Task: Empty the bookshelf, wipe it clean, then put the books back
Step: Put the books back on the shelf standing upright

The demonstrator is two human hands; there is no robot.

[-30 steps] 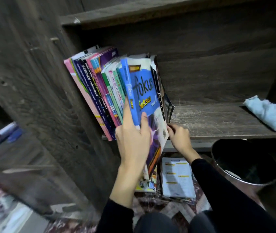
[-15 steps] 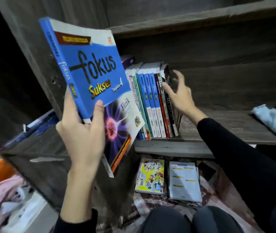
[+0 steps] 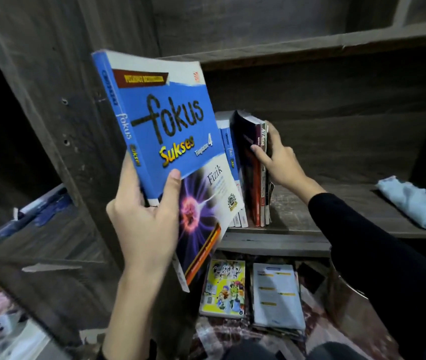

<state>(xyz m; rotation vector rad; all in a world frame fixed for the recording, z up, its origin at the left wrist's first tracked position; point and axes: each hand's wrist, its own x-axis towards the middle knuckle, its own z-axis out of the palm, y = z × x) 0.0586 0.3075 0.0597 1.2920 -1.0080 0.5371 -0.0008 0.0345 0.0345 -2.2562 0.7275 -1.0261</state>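
My left hand (image 3: 144,222) grips a blue "fokus Sukses" physics book (image 3: 170,141) by its lower spine corner and holds it up tilted in front of the dark wooden bookshelf (image 3: 336,216). Behind it, a row of upright books (image 3: 248,172) stands on the shelf board. At the row's right end my right hand (image 3: 276,159) holds the last thin books, thumb on the spines and fingers behind them. A pale blue cloth (image 3: 414,201) lies at the right of the same shelf.
Two stacks of books lie on the patterned floor below the shelf: a yellow cartoon cover (image 3: 223,288) and a white-covered one (image 3: 276,294). The shelf's thick side panel (image 3: 58,126) stands at left. A dark round bin (image 3: 347,287) sits partly hidden under my right sleeve.
My left hand pulled the blue book out of the row and raised it toward me. My right hand moved from the shelf edge up to the right end of the row.
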